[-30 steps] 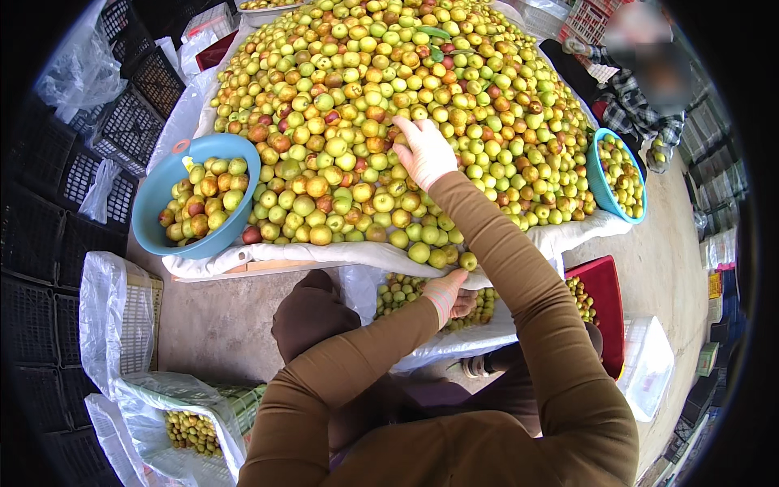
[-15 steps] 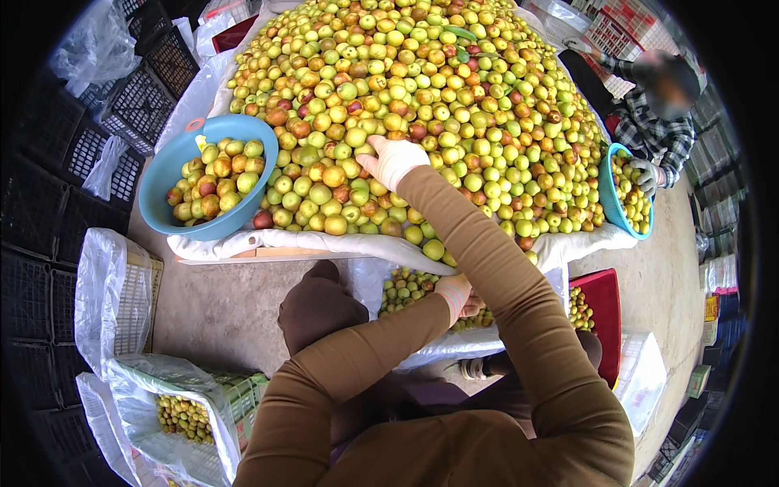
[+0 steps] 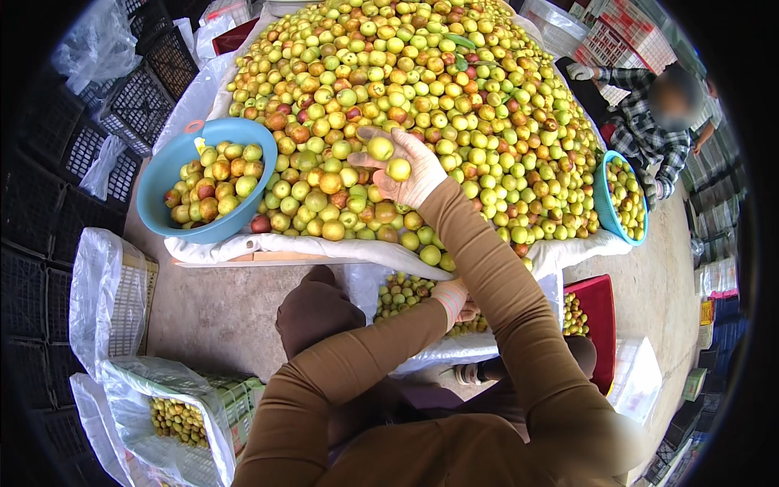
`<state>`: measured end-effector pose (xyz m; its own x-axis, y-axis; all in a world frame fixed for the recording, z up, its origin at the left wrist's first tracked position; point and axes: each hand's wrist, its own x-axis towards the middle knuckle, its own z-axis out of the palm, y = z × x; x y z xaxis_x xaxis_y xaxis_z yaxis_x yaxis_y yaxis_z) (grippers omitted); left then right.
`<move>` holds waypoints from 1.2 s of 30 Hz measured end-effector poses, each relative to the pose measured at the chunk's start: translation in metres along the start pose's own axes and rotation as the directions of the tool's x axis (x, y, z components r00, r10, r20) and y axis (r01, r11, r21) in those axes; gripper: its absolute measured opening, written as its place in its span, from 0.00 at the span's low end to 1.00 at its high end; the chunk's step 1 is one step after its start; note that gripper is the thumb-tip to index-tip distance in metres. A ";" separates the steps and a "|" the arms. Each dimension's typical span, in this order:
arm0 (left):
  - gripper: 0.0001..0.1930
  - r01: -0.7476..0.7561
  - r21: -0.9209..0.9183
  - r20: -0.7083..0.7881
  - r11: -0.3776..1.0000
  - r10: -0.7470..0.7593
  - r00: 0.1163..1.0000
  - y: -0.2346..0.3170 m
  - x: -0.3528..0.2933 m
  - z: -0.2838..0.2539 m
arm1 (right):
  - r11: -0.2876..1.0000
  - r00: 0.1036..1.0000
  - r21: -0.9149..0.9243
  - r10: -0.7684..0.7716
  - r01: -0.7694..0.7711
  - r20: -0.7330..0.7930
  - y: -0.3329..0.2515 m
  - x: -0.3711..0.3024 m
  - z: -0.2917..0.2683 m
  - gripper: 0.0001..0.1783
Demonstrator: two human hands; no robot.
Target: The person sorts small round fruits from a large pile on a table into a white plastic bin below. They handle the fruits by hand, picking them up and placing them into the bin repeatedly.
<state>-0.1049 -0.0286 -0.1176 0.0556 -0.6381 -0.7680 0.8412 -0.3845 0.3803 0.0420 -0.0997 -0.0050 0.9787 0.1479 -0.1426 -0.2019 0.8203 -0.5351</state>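
A big heap of green-yellow and reddish-brown jujubes [image 3: 503,130] covers the cloth-lined table before me. My right hand [image 3: 415,172], in a thin pale glove, is turned palm up over the near middle of the heap. Two yellow-green jujubes [image 3: 398,169] lie in its palm and against its curled fingers. Below the table's near edge, my left hand [image 3: 454,299] hangs at a plastic-lined crate [image 3: 422,357] holding smaller green and brown jujubes [image 3: 402,294]. Its fingers are curled, partly hidden by my right sleeve; whatever they hold cannot be made out.
A blue basin [image 3: 243,215] of jujubes sits on the table's left corner. At right, a person in a checked shirt [image 3: 669,150] sits by a turquoise basket [image 3: 608,207] of jujubes. A red crate [image 3: 600,325] stands beside my knee, a lined crate [image 3: 235,410] lower left, black crates [image 3: 134,101] far left.
My right hand has turned from palm down on the heap to palm up, lifting two jujubes. The left hand has stayed at the crate. The other person's arm and head have shifted.
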 end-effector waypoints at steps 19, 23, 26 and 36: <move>0.18 0.085 -0.438 0.309 0.895 0.061 0.949 0.007 -0.008 0.012 | 0.542 0.974 -0.830 -0.227 0.135 0.010 0.070 0.084 0.122 0.29; 0.15 0.021 -0.254 0.164 0.967 0.022 0.986 0.002 0.008 -0.004 | -0.105 0.899 -0.963 -0.346 0.248 0.269 0.054 0.084 0.143 0.31; 0.15 0.023 -0.153 0.110 0.988 -0.006 0.994 -0.007 0.026 -0.005 | -0.642 0.660 -0.767 -0.577 -0.002 0.481 0.003 0.077 0.042 0.24; 0.12 0.065 -0.326 0.113 0.943 -0.029 0.993 -0.004 0.004 0.008 | -0.830 0.785 -0.410 -0.522 -0.378 0.334 -0.042 -0.010 -0.101 0.23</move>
<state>-0.1125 -0.0348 -0.1185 -0.0301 -0.6976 -0.7159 0.9722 -0.1867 0.1411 0.0369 -0.1917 -0.0656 0.8861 -0.1278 0.4456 -0.2178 -0.9633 0.1568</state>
